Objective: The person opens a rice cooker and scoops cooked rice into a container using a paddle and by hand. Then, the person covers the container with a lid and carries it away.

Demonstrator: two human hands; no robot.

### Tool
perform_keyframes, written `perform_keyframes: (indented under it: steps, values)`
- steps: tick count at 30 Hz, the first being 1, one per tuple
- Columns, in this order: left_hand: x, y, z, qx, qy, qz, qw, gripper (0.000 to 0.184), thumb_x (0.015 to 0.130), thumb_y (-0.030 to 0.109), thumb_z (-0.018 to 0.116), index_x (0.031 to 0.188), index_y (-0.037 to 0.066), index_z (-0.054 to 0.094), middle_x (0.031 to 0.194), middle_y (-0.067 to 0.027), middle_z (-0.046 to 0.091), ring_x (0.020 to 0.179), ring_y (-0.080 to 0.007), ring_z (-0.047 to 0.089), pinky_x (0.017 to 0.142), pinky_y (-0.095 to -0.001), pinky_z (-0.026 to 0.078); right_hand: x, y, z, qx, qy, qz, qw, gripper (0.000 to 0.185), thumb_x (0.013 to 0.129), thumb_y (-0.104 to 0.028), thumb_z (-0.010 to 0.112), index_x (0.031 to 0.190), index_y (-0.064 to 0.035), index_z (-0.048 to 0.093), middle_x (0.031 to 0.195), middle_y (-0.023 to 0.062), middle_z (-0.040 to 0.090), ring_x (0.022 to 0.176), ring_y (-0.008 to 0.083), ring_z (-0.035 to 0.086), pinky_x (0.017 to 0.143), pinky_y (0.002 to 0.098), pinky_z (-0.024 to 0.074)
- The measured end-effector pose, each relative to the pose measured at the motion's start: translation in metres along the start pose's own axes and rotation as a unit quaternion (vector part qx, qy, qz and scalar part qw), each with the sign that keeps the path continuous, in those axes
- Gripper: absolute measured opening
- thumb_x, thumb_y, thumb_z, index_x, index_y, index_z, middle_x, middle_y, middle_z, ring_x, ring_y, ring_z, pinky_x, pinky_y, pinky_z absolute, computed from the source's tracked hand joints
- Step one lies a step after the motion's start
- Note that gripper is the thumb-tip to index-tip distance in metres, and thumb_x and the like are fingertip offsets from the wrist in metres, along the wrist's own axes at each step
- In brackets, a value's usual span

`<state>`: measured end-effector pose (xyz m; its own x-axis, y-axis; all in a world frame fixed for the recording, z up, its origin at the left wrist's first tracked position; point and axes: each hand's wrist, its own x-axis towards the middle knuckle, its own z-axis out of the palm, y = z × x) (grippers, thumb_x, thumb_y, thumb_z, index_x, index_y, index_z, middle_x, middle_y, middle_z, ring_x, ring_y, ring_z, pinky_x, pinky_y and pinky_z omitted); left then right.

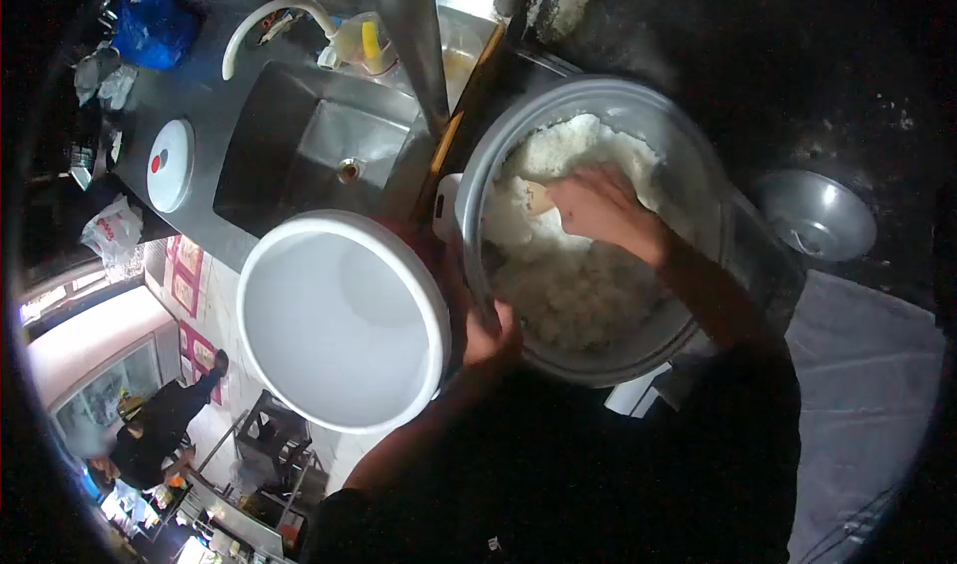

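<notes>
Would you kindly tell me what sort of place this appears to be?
Probably a commercial kitchen: there is a very large pot of what looks like rice, a metal sink set in a counter, and another person in the background.

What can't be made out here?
Head view: the gripped end of the tan utensil, covered by the right hand.
Head view: the outer base of the white container, hidden behind its walls.
Head view: the red lettering on the plastic bag, too small and blurred.
</notes>
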<state>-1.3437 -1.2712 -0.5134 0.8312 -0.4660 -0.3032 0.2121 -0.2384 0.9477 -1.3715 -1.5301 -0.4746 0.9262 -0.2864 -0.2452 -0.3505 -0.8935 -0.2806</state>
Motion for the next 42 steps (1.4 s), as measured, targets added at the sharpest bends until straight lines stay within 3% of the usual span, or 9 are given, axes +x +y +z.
perform_keyframes:
  steps: [6, 13, 18, 21, 26, 30, 34, 38, 42]
  values:
    - [0.003, -0.036, -0.010, 0.038, -0.042, -0.171, 0.984, 0.044, 0.091, 0.010, 0.059, 0.130, -0.002, 0.041, 0.117, -0.0140, 0.055, 0.104, -0.0206, 0.053, 0.091, -0.0320, 0.044, -0.006, -0.011, 0.016, 0.074, -0.027, 0.011, 0.997, 0.013, 0.070, -0.010, 0.061, 0.083, -0.0086, 0.065, 0.073, 0.0170, 0.063, 0.076, 0.0383, 0.063, 0.064, 0.0509, 0.0460]
    - [0.002, 0.001, 0.003, -0.093, 0.017, -0.096, 0.991, 0.029, 0.085, 0.007, 0.066, 0.111, 0.000, 0.055, 0.089, -0.0114, 0.061, 0.072, -0.0194, 0.057, 0.063, -0.0328, 0.050, -0.048, -0.019, 0.126, 0.422, 0.079, 0.022, 0.903, 0.031, 0.073, -0.015, 0.063, 0.104, -0.0106, 0.067, 0.085, 0.0137, 0.065, 0.077, 0.0328, 0.064, 0.065, 0.0436, 0.0477]
    - [0.000, -0.021, 0.000, 0.058, 0.083, 0.053, 0.993, 0.028, 0.087, 0.001, 0.065, 0.115, -0.002, 0.059, 0.092, -0.0171, 0.062, 0.070, -0.0270, 0.058, 0.059, -0.0385, 0.050, -0.079, -0.064, 0.114, -0.017, 0.214, 0.003, 0.977, 0.035, 0.080, -0.013, 0.060, 0.114, -0.0096, 0.066, 0.089, 0.0121, 0.063, 0.077, 0.0302, 0.061, 0.064, 0.0415, 0.0466]
    - [0.001, -0.053, -0.009, 0.450, 0.078, 0.411, 0.789, 0.034, 0.090, 0.001, 0.062, 0.124, -0.004, 0.055, 0.093, -0.0204, 0.062, 0.073, -0.0304, 0.060, 0.059, -0.0387, 0.050, -0.088, -0.069, 0.126, -0.001, 0.153, 0.013, 0.988, 0.029, 0.083, -0.012, 0.058, 0.110, -0.0085, 0.066, 0.087, 0.0151, 0.062, 0.074, 0.0318, 0.060, 0.064, 0.0423, 0.0470]
    - [0.014, -0.030, -0.012, 0.595, 0.089, 0.519, 0.607, 0.037, 0.096, 0.009, 0.056, 0.126, -0.012, 0.051, 0.107, -0.0293, 0.062, 0.084, -0.0349, 0.066, 0.066, -0.0347, 0.055, -0.094, -0.077, 0.105, 0.218, 0.246, 0.078, 0.941, 0.017, 0.092, -0.007, 0.048, 0.102, -0.0041, 0.063, 0.091, 0.0196, 0.064, 0.083, 0.0354, 0.065, 0.069, 0.0415, 0.0510]
    - [0.010, -0.004, -0.014, 0.177, -0.115, 0.100, 0.972, 0.043, 0.099, 0.018, 0.051, 0.130, -0.012, 0.047, 0.120, -0.0300, 0.054, 0.102, -0.0359, 0.055, 0.084, -0.0383, 0.044, -0.096, -0.059, 0.041, 0.366, 0.131, 0.115, 0.914, 0.014, 0.095, -0.007, 0.048, 0.098, 0.0002, 0.060, 0.077, 0.0203, 0.062, 0.068, 0.0295, 0.062, 0.062, 0.0367, 0.0477]
    - [0.007, 0.012, -0.022, 0.132, -0.119, -0.018, 0.984, 0.050, 0.102, 0.026, 0.047, 0.134, -0.012, 0.043, 0.133, -0.0308, 0.046, 0.121, -0.0369, 0.045, 0.102, -0.0418, 0.033, -0.088, -0.093, -0.064, 0.316, 0.145, 0.127, 0.929, 0.011, 0.096, -0.007, 0.050, 0.095, 0.0005, 0.059, 0.068, 0.0189, 0.059, 0.059, 0.0214, 0.059, 0.058, 0.0332, 0.0453]
    - [0.009, -0.024, -0.024, 0.310, -0.106, 0.163, 0.930, 0.056, 0.104, 0.032, 0.044, 0.138, -0.012, 0.040, 0.141, -0.0324, 0.040, 0.135, -0.0380, 0.037, 0.115, -0.0443, 0.025, -0.072, -0.158, -0.128, 0.375, 0.112, 0.085, 0.917, 0.015, 0.099, -0.009, 0.049, 0.098, 0.0015, 0.060, 0.067, 0.0065, 0.051, 0.065, 0.0071, 0.045, 0.056, 0.0281, 0.0389]
    - [0.009, -0.050, -0.033, 0.180, -0.200, 0.123, 0.955, 0.059, 0.102, 0.029, 0.048, 0.142, -0.011, 0.032, 0.137, -0.0334, 0.043, 0.130, -0.0355, 0.043, 0.112, -0.0441, 0.030, -0.041, -0.205, -0.090, 0.208, 0.219, -0.130, 0.944, 0.039, 0.086, -0.011, 0.063, 0.124, -0.0014, 0.059, 0.086, 0.0135, 0.062, 0.079, 0.0297, 0.065, 0.069, 0.0395, 0.0514]
